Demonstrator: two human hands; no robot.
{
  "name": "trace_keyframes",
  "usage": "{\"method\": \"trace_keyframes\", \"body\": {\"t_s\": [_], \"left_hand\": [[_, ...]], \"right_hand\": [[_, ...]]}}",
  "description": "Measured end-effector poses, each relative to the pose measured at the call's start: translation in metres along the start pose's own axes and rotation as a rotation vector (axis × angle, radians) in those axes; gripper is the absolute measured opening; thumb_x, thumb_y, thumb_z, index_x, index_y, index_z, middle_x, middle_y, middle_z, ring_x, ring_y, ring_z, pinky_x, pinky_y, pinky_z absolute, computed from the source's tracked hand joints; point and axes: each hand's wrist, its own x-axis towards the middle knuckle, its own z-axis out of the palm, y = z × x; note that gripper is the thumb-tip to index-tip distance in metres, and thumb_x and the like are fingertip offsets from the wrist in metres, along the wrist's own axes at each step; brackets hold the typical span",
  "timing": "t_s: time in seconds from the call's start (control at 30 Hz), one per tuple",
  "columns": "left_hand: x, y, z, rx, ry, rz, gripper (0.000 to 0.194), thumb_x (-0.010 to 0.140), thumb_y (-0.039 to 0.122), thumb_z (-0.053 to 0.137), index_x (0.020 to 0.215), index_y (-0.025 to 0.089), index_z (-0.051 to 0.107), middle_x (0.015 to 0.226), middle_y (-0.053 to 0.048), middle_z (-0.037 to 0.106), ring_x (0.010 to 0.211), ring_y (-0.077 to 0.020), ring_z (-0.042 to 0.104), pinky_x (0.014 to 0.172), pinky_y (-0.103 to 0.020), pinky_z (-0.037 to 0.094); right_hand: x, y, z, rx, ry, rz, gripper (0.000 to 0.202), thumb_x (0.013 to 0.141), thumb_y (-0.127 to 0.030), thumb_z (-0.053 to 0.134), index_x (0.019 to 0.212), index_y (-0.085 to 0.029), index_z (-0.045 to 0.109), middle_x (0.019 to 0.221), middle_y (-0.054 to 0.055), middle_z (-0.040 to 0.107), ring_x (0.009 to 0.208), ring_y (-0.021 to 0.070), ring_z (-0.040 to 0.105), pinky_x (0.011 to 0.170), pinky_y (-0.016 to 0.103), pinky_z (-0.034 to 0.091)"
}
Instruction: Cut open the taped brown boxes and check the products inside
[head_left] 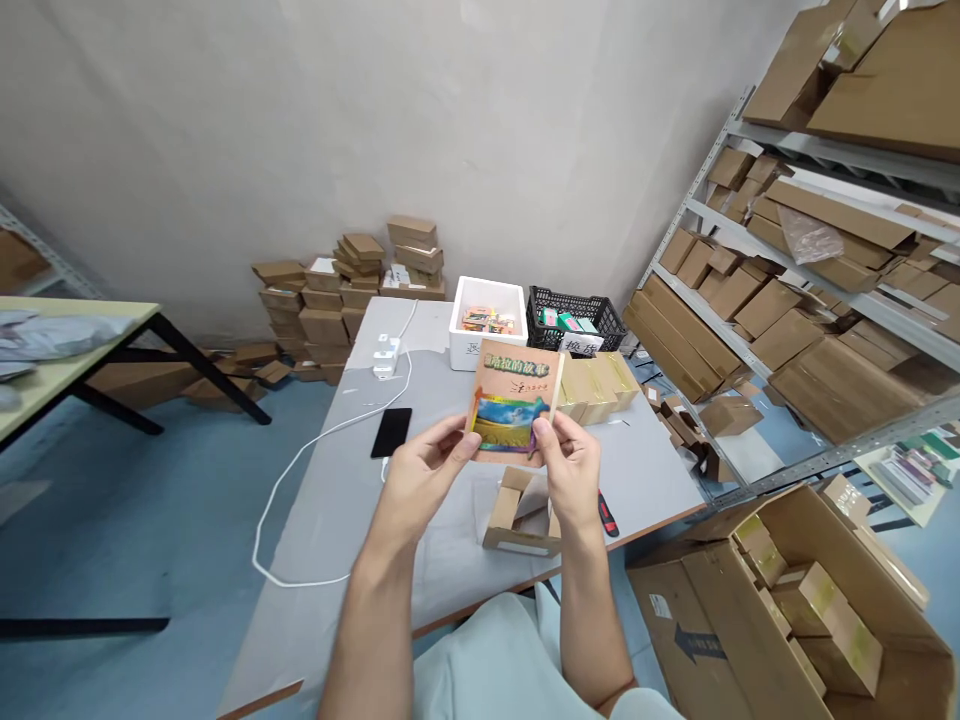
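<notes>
An orange-pink paperback book (516,400), its cover printed with a blue and yellow picture, is held up above the table in both hands. My left hand (431,462) pinches its lower left edge between thumb and fingers. On the lower right edge, my right hand (568,462) grips it the same way. Beneath the book, a small open cardboard box (517,535) rests on the table, partly covered by my right hand. A red and black box cutter (607,515) lies just right of my right wrist.
A white foam box (465,352) with small packets and a black plastic crate (577,308) stand at the table's back. Several taped boxes (600,388) sit before them. A phone (391,433) and white cable (296,462) lie left. A large open carton (697,610) stands right.
</notes>
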Motion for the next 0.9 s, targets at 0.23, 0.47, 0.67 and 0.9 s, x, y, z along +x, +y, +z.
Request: {"method": "trace_keyframes", "body": {"t_s": [0.23,0.47,0.67,0.9], "left_hand": [[-0.014,0.008,0.025,-0.059,0.024,0.04,0.045,0.08,0.065,0.097,0.08,0.022,0.083,0.078,-0.003,0.068,0.078,-0.0204,0.063,0.074,-0.031,0.058],[-0.023,0.011,0.036,0.128,0.191,0.196,0.035,0.094,0.054,0.087,0.08,0.023,0.082,0.078,-0.002,0.064,0.074,-0.0176,0.057,0.066,-0.028,0.05],[-0.026,0.0,0.052,0.262,0.306,0.435,0.025,0.101,0.047,0.083,0.102,0.024,0.093,0.083,-0.003,0.071,0.075,-0.018,0.065,0.068,-0.028,0.055],[-0.029,0.0,0.058,0.263,-0.037,0.515,0.024,0.103,0.038,0.082,0.124,0.031,0.092,0.124,-0.009,0.079,0.106,-0.0227,0.079,0.094,-0.036,0.069]], "right_hand": [[0.001,0.008,-0.003,-0.047,0.083,-0.039,0.056,0.1,-0.073,0.073,0.079,-0.023,0.065,0.074,0.0,0.063,0.071,0.0166,0.055,0.065,0.027,0.055],[-0.008,0.02,-0.006,-0.196,0.277,-0.126,0.05,0.106,-0.066,0.073,0.119,-0.019,0.086,0.117,0.013,0.087,0.11,0.0295,0.081,0.1,0.044,0.069],[-0.027,0.016,0.014,-0.226,0.167,-0.148,0.056,0.101,-0.064,0.082,0.135,-0.02,0.087,0.132,0.016,0.088,0.115,0.0324,0.084,0.105,0.05,0.071],[-0.013,0.015,0.004,-0.091,0.3,-0.064,0.055,0.1,-0.072,0.076,0.087,-0.019,0.078,0.082,0.006,0.079,0.076,0.0198,0.07,0.072,0.03,0.062]]}}
